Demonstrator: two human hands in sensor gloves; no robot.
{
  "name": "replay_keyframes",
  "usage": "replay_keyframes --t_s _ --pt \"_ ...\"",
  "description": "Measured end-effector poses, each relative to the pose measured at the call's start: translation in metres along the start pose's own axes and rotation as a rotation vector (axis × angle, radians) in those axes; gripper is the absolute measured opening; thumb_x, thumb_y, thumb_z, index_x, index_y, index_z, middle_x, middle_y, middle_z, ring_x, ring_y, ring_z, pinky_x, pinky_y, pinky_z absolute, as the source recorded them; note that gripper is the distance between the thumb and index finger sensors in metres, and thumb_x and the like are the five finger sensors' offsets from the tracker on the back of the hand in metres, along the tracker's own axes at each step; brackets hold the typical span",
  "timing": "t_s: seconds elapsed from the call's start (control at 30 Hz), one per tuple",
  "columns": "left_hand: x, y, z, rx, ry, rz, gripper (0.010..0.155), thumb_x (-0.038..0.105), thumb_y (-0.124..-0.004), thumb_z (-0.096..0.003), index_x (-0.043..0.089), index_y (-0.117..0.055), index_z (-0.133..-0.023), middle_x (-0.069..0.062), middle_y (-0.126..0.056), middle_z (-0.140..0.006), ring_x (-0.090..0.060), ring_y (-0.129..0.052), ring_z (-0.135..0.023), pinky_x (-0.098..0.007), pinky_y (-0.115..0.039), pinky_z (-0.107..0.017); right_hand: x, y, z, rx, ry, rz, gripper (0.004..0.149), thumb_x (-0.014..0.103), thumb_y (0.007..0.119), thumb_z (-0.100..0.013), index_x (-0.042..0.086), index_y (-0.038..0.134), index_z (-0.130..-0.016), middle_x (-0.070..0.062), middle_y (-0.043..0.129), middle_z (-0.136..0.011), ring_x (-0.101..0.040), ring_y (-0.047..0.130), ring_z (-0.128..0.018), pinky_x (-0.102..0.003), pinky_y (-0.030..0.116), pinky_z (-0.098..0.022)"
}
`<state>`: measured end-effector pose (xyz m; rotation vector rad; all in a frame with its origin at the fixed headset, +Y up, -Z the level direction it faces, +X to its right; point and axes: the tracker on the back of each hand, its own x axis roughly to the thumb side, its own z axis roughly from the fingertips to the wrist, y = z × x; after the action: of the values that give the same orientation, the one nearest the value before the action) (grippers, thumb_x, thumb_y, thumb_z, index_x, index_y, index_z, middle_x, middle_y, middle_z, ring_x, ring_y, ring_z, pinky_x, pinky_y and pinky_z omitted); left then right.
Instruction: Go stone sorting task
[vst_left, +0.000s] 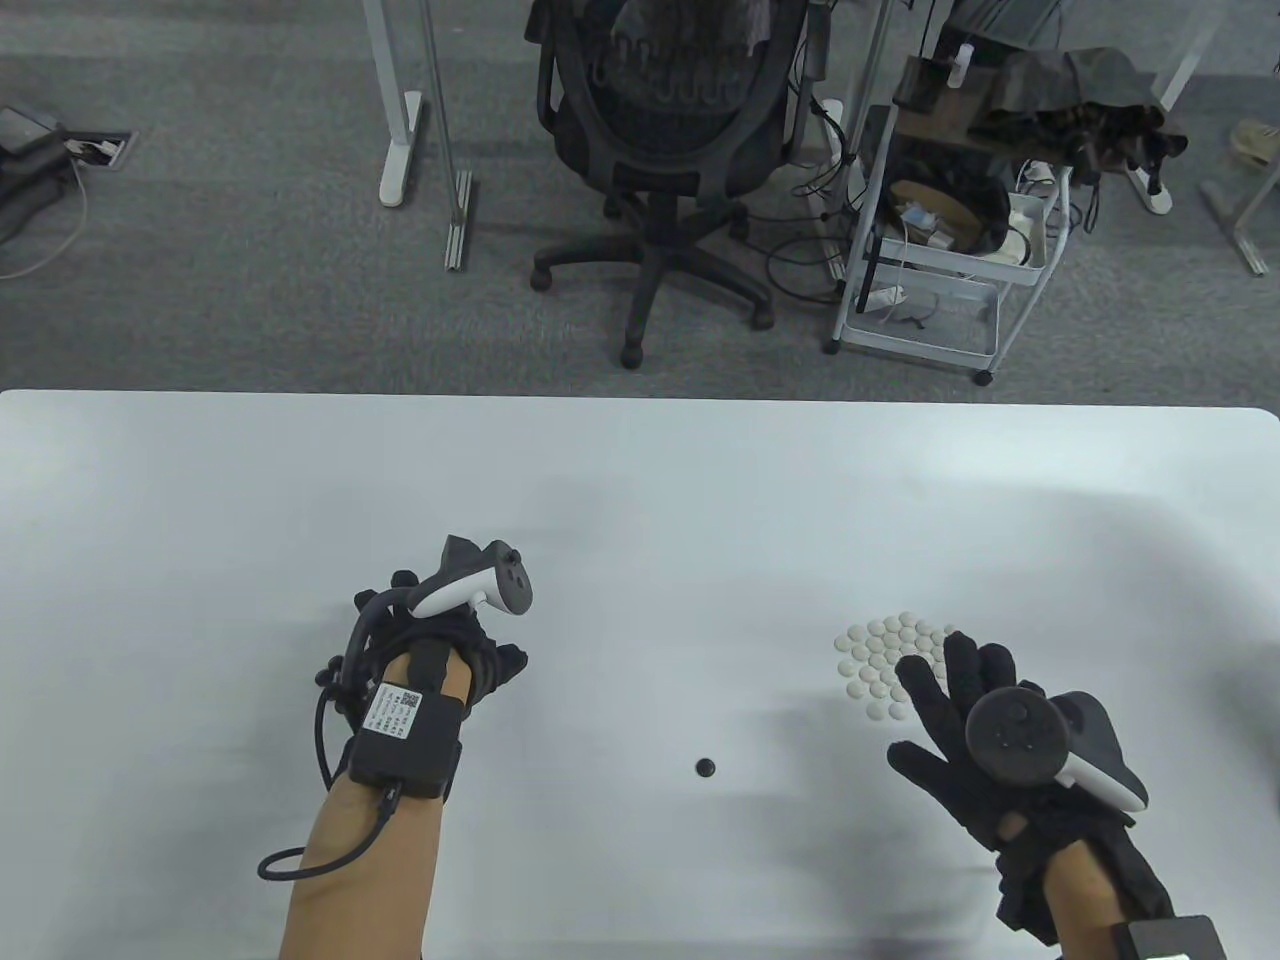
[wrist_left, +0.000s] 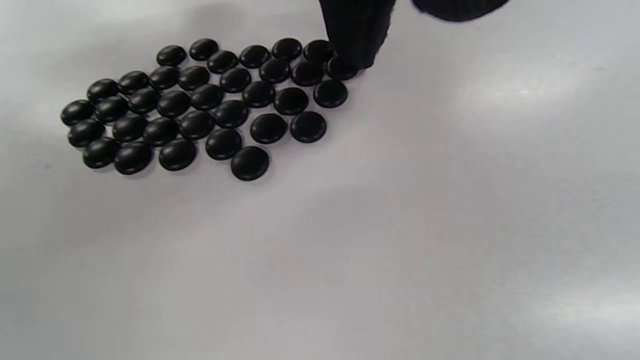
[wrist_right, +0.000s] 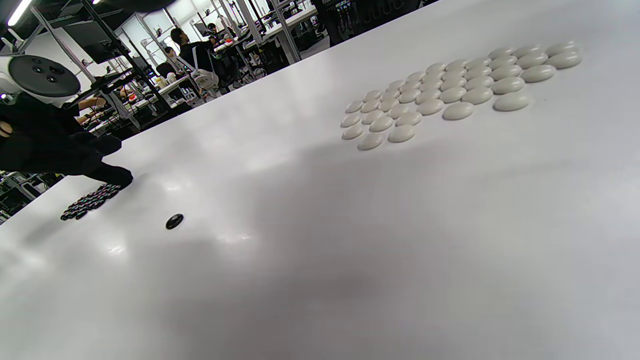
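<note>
go stones sorted by colour on a white desk (vst_left: 200, 480), one black stone left apart.

lone black stone (vst_left: 706, 768) lying bare on the desk between the two hands, touching nothing. black stones (wrist_left: 200, 107) packed in a flat cluster, edge to edge, under the left hand (vst_left: 440, 650); one gloved fingertip (wrist_left: 356, 35) down at the cluster's far corner, touching a stone there; whether curled round anything, cannot tell. white stones (vst_left: 888, 662) gathered in a similar tight patch on the right side, just beside and partly under the fingers of the right hand (vst_left: 965, 730). right hand spread flat with straight fingers, holding nothing. beyond the desk edge, a black office chair (vst_left: 665, 150) and a white wire cart (vst_left: 940, 240) on grey carpet.
</note>
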<state>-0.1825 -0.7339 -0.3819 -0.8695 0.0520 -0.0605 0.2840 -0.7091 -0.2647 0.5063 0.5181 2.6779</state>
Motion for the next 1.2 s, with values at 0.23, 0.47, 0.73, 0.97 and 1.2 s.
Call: replay_keyframes --t_s 0.23,0.47,0.73,0.97,1.2 --pt "0.026 0.01 0.023 0.046 -0.116 -0.035 0.069 0.049 -0.046 -0.0552 0.022 -0.06 -0.117 -0.031 0.002 -0.117 -0.06 0.01 -0.093 -0.084 -0.001 -0.054 -0.001 -0.001 0.0 -0.006 -0.003 -0.004 0.079 0.054 0.046 -0.055 0.012 0.012 -0.114 -0.032 -0.012 -0.104 -0.059 -0.011 -0.086 -0.081 0.005 -0.054" --pt "0.09 0.002 0.058 0.042 -0.363 -0.187 0.069 0.05 -0.048 -0.0562 0.02 -0.072 -0.113 -0.032 -0.009 -0.119 -0.062 0.001 -0.095 -0.084 -0.008 -0.056 -0.001 -0.001 0.001 -0.009 0.0 -0.002 0.079 0.054 0.046 -0.055 0.012 0.012 -0.114 -0.032 -0.012 -0.104 -0.059 -0.012 -0.086 -0.081 0.005 -0.054" --pt "0.15 -0.029 0.078 0.039 -0.53 -0.346 0.067 0.05 -0.047 -0.0566 0.023 -0.06 -0.116 -0.034 -0.004 -0.117 -0.062 0.003 -0.094 -0.084 -0.009 -0.056 -0.002 -0.002 0.002 -0.015 0.007 -0.006 0.079 0.054 0.047 -0.055 0.012 0.012 -0.114 -0.032 -0.011 -0.104 -0.059 -0.012 -0.086 -0.081 0.005 -0.054" --pt "0.183 -0.051 0.066 -0.021 -0.618 -0.388 0.066 0.05 -0.046 -0.0566 0.025 -0.054 -0.117 -0.034 0.0 -0.115 -0.062 0.006 -0.092 -0.084 -0.007 -0.055 -0.002 -0.002 0.002 -0.012 0.011 -0.003 0.079 0.054 0.047 -0.055 0.012 0.012 -0.114 -0.032 -0.011 -0.104 -0.059 -0.012 -0.086 -0.081 0.005 -0.054" --pt "0.166 -0.058 0.055 -0.023 -0.526 -0.418 0.064 0.049 -0.045 -0.0564 0.028 -0.047 -0.117 -0.032 0.004 -0.114 -0.061 0.008 -0.091 -0.084 -0.007 -0.055 -0.004 -0.004 0.004 -0.017 0.012 -0.012 0.079 0.054 0.047 -0.055 0.012 0.013 -0.114 -0.032 -0.011 -0.104 -0.059 -0.011 -0.086 -0.081 0.005 -0.054"
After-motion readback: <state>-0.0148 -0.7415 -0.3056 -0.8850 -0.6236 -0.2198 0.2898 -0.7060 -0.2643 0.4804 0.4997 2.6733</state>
